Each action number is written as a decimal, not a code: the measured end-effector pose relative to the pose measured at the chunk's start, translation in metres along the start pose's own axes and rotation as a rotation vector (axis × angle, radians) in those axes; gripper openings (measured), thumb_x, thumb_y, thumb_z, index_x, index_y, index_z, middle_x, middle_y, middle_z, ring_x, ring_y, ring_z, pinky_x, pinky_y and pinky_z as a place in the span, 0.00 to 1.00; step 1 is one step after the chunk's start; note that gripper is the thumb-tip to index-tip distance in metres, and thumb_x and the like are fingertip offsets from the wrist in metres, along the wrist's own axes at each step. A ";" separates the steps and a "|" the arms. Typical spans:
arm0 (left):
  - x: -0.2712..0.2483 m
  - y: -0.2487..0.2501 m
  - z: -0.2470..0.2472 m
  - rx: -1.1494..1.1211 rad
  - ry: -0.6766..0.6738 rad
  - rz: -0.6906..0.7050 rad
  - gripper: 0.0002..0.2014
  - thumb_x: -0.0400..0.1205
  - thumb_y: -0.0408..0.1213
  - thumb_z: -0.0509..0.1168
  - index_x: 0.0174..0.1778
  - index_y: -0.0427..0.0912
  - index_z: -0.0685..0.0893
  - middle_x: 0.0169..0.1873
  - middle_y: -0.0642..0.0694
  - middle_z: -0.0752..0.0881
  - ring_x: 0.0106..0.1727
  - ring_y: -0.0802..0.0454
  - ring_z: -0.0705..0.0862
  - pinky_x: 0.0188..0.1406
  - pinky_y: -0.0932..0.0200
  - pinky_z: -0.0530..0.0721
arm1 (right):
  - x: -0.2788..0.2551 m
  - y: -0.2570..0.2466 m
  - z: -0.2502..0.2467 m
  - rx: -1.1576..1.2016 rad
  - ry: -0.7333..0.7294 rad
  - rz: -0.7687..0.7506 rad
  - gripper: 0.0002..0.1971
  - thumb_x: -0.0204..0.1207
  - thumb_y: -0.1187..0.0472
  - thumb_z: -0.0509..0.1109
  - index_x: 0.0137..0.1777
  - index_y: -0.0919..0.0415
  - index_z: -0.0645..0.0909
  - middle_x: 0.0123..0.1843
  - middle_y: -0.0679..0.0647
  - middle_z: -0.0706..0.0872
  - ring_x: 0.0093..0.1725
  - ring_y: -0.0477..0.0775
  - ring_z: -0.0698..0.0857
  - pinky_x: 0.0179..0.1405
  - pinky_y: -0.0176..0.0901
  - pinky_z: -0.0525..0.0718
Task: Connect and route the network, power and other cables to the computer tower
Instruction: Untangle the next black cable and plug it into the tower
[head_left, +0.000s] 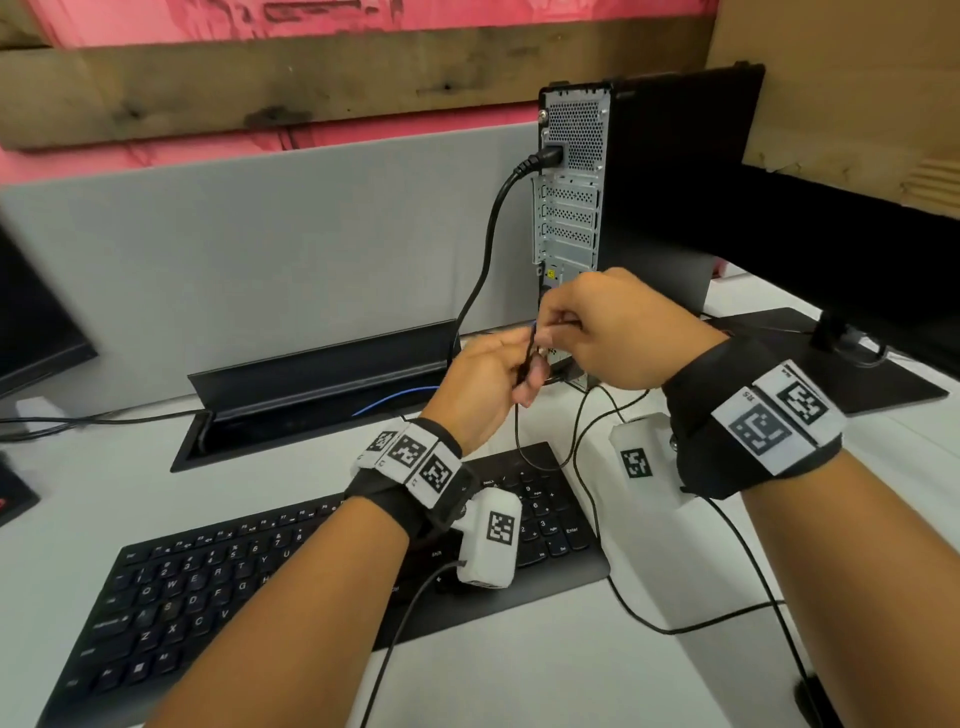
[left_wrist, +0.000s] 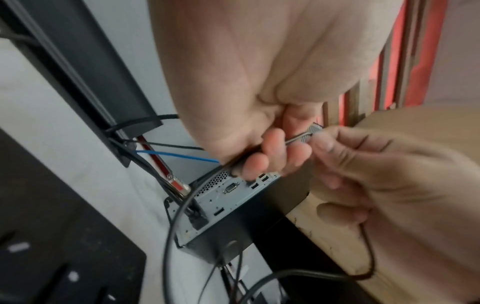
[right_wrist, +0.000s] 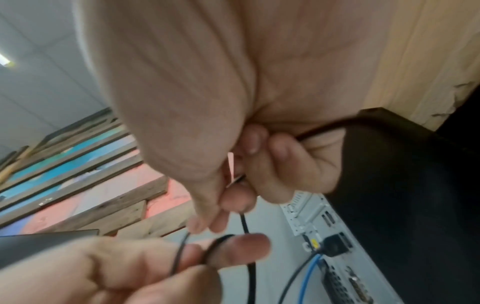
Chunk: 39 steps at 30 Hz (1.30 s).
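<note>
So both hands meet just in front of the computer tower (head_left: 571, 208), low by its rear ports. Left hand (head_left: 483, 379) grips a thin black cable (left_wrist: 171, 226) (its connector end looks silver-ish), and right hand (head_left: 618, 332) pinches that same cable. Power cord (head_left: 488, 244) sits plugged in up top.

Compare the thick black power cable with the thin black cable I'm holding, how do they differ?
The power cable is thick and plugged into the tower near its top; the thin cable is slimmer, its plug unconnected. The power cable hangs untouched; the thin cable is held by the left hand and right hand. Both are black.
</note>
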<state>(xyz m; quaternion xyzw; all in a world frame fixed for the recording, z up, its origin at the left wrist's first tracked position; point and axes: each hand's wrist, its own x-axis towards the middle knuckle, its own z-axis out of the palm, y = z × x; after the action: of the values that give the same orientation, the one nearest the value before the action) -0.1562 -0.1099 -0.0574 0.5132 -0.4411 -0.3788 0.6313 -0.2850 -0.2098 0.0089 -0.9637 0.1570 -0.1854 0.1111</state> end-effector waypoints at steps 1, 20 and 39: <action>-0.001 0.002 0.001 -0.084 -0.013 -0.039 0.18 0.85 0.23 0.45 0.50 0.32 0.83 0.25 0.42 0.73 0.26 0.51 0.63 0.30 0.55 0.62 | 0.001 0.004 0.001 0.017 0.066 -0.007 0.07 0.82 0.55 0.72 0.41 0.52 0.85 0.36 0.48 0.87 0.40 0.47 0.85 0.40 0.43 0.83; 0.017 0.004 0.005 -0.191 0.272 0.092 0.17 0.91 0.30 0.52 0.76 0.38 0.72 0.39 0.44 0.86 0.38 0.54 0.84 0.47 0.57 0.84 | -0.007 -0.010 0.011 -0.072 -0.350 0.098 0.11 0.84 0.53 0.69 0.39 0.42 0.78 0.31 0.41 0.75 0.32 0.41 0.74 0.32 0.35 0.67; 0.001 0.012 0.013 -0.512 -0.097 -0.016 0.17 0.91 0.33 0.49 0.69 0.31 0.78 0.30 0.48 0.77 0.40 0.52 0.78 0.54 0.58 0.83 | -0.007 0.021 0.014 0.162 -0.035 0.169 0.13 0.86 0.62 0.63 0.44 0.49 0.85 0.35 0.52 0.85 0.36 0.53 0.87 0.34 0.40 0.83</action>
<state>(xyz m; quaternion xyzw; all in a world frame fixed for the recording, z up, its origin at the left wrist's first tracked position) -0.1673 -0.1127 -0.0441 0.3212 -0.3564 -0.5071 0.7160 -0.2916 -0.2244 -0.0117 -0.9379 0.2204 -0.1705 0.2065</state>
